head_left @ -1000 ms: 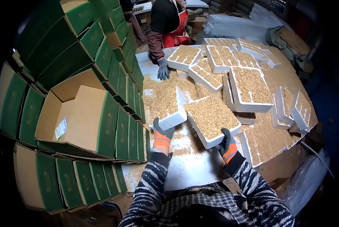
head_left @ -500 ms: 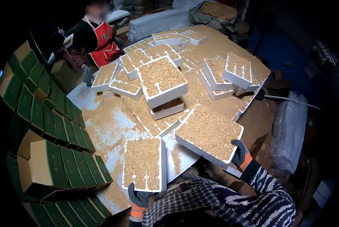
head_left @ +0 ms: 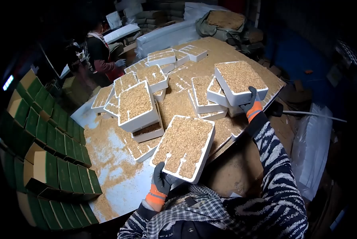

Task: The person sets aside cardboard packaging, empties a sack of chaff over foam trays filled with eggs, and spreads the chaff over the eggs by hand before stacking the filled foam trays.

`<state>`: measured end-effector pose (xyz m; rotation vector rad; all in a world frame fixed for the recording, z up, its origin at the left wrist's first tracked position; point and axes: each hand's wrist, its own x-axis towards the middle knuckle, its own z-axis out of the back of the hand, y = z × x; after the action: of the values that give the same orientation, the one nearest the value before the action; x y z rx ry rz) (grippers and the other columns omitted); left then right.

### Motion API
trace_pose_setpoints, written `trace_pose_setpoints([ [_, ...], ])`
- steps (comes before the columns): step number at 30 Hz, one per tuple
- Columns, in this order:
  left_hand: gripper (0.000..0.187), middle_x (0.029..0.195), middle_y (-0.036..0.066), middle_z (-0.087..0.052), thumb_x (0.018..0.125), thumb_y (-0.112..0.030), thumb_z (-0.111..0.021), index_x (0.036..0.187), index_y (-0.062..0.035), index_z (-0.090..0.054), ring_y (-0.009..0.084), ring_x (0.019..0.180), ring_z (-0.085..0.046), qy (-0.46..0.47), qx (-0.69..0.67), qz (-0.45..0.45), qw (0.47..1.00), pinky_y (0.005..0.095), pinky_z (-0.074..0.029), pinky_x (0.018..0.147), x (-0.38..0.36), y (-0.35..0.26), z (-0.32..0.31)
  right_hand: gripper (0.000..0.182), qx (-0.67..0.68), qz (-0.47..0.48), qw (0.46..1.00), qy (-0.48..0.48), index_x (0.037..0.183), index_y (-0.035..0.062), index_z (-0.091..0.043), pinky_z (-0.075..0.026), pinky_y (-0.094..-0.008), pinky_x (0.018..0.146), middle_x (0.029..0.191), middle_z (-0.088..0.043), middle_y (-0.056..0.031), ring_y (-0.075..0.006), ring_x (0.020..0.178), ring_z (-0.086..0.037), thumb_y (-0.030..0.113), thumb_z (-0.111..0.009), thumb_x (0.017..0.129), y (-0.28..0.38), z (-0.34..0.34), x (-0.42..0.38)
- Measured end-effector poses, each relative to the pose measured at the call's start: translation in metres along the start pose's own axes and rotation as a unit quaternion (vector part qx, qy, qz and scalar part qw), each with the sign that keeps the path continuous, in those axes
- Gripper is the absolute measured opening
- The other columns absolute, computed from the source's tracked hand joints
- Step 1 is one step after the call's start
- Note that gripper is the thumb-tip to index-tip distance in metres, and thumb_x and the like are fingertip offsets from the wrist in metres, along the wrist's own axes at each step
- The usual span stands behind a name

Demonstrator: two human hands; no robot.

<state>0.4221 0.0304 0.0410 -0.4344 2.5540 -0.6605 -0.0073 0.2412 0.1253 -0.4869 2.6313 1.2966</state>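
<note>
My left hand (head_left: pixel 161 181), in a dark glove with an orange cuff, is closed on the near left corner of a white foam box (head_left: pixel 186 145). That box is filled level with tan, sawdust-like material and is tilted over the near table edge. My right hand (head_left: pixel 251 102), gloved the same way, grips the near right corner of a second filled foam box (head_left: pixel 240 76). This one overlaps the top of a stack of foam boxes (head_left: pixel 203 93) at the table's right side. The fingers under both boxes are hidden.
More filled foam boxes (head_left: pixel 137 104) are piled mid-table and toward the back. Loose tan material covers much of the table (head_left: pixel 120 159). Green cartons (head_left: pixel 63 171) stand in rows at left. A co-worker (head_left: pixel 100 55) stands at the far left. Plastic-wrapped white sheets (head_left: pixel 313 147) lie at right.
My right hand has carried its box away from me to the right-hand stack. My left hand has moved its box up and rightward, now tilted. The co-worker has turned away.
</note>
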Motion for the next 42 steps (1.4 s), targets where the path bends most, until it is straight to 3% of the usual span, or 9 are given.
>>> trace_pose_setpoints([
  [3, 0.051, 0.133, 0.019, -0.051, 0.091, -0.032, -0.058, 0.132, -0.0034, -0.046, 0.0345, 0.113, -0.058, 0.068, 0.264, -0.285, 0.919, 0.0460, -0.060, 0.079, 0.055, 0.044, -0.013, 0.048, 0.102, -0.010, 0.994, -0.022, 0.113, 0.0162, -0.057, -0.044, -0.0507, 0.084, 0.101, -0.061, -0.0072, -0.0288, 0.098, -0.058, 0.043, -0.072, 0.076, -0.017, -0.020, 0.059],
  [9, 0.052, 0.103, 0.011, -0.068, 0.087, -0.044, -0.058, 0.123, -0.0068, -0.054, 0.0243, 0.074, -0.069, -0.009, -0.003, -0.054, 0.998, 0.0349, -0.060, 0.058, 0.118, 0.012, -0.127, 0.061, -0.126, 0.254, 0.948, 0.146, 0.133, 0.0115, -0.048, -0.048, -0.0400, 0.082, 0.097, -0.060, -0.0078, -0.0250, 0.088, -0.059, 0.032, -0.072, 0.081, -0.060, 0.014, 0.086],
  [11, 0.051, 0.094, 0.011, -0.069, 0.085, -0.046, -0.059, 0.118, -0.0065, -0.057, 0.0241, 0.067, -0.069, -0.063, -0.019, -0.110, 0.992, 0.0340, -0.059, 0.054, 0.132, 0.005, -0.165, 0.048, -0.492, 0.414, 0.760, 0.094, 0.137, 0.0086, -0.041, -0.046, -0.0385, 0.086, 0.104, -0.059, -0.0061, -0.0259, 0.095, -0.056, 0.017, -0.056, 0.092, -0.038, 0.025, 0.037],
  [17, 0.049, 0.106, 0.004, -0.063, 0.081, -0.052, -0.064, 0.116, -0.0196, -0.056, 0.0227, 0.090, -0.062, -0.090, 0.040, -0.131, 0.986, 0.0392, -0.051, 0.080, 0.246, -0.013, -0.180, 0.061, 0.152, 0.014, 0.947, 0.284, 0.133, -0.0014, -0.040, -0.051, -0.0311, 0.078, 0.105, -0.059, -0.0097, -0.0213, 0.093, -0.059, 0.007, -0.069, 0.080, -0.057, 0.059, -0.017],
  [19, 0.051, 0.109, 0.002, -0.060, 0.078, -0.053, -0.066, 0.118, -0.0230, -0.054, 0.0228, 0.093, -0.060, -0.100, 0.022, -0.163, 0.981, 0.0411, -0.048, 0.085, 0.284, -0.004, -0.180, 0.063, -0.348, 0.222, 0.903, 0.123, 0.130, -0.0035, -0.044, -0.050, -0.0335, 0.083, 0.105, -0.060, -0.0113, -0.0205, 0.101, -0.058, 0.008, -0.074, 0.076, -0.041, 0.022, -0.053],
  [24, 0.060, 0.107, 0.006, -0.060, 0.075, -0.049, -0.073, 0.119, -0.0146, -0.052, 0.0242, 0.089, -0.060, -0.100, -0.007, -0.182, 0.978, 0.0389, -0.048, 0.082, 0.353, 0.015, -0.189, 0.071, -0.555, 0.401, 0.728, 0.009, 0.124, -0.0050, -0.050, -0.046, -0.0341, 0.094, 0.118, -0.059, -0.0206, -0.0278, 0.108, -0.058, 0.025, -0.082, 0.068, -0.017, 0.027, -0.004],
  [29, 0.066, 0.112, 0.008, -0.060, 0.074, -0.044, -0.077, 0.124, -0.0120, -0.049, 0.0274, 0.092, -0.060, -0.185, 0.051, -0.169, 0.967, 0.0383, -0.048, 0.083, 0.384, 0.043, -0.188, 0.040, -0.043, 0.004, 0.990, 0.131, 0.119, 0.0059, -0.057, -0.050, -0.0444, 0.088, 0.108, -0.059, -0.0145, -0.0278, 0.101, -0.060, 0.014, -0.070, 0.082, 0.026, 0.099, 0.087],
  [35, 0.111, 0.117, 0.025, -0.058, 0.062, -0.054, -0.084, 0.135, 0.0117, -0.033, 0.0320, 0.100, -0.062, -0.421, 0.199, -0.142, 0.873, 0.0387, -0.049, 0.084, 0.374, 0.076, -0.206, 0.037, -0.043, -0.061, 0.981, 0.179, 0.128, 0.0108, -0.051, -0.051, -0.0421, 0.087, 0.123, -0.049, -0.0118, -0.0284, 0.100, -0.060, 0.016, -0.057, 0.092, 0.053, 0.114, 0.088],
  [42, 0.060, 0.069, 0.009, -0.063, 0.078, -0.058, -0.068, 0.098, -0.0014, -0.064, 0.0180, 0.044, -0.054, -0.085, 0.300, -0.078, 0.947, 0.0329, -0.044, 0.039, 0.337, 0.044, -0.186, 0.044, -0.316, 0.128, 0.911, 0.233, 0.143, 0.0041, -0.037, -0.044, -0.0328, 0.100, 0.133, -0.050, -0.0124, -0.0225, 0.121, -0.050, 0.014, -0.041, 0.100, 0.034, 0.158, 0.111],
])
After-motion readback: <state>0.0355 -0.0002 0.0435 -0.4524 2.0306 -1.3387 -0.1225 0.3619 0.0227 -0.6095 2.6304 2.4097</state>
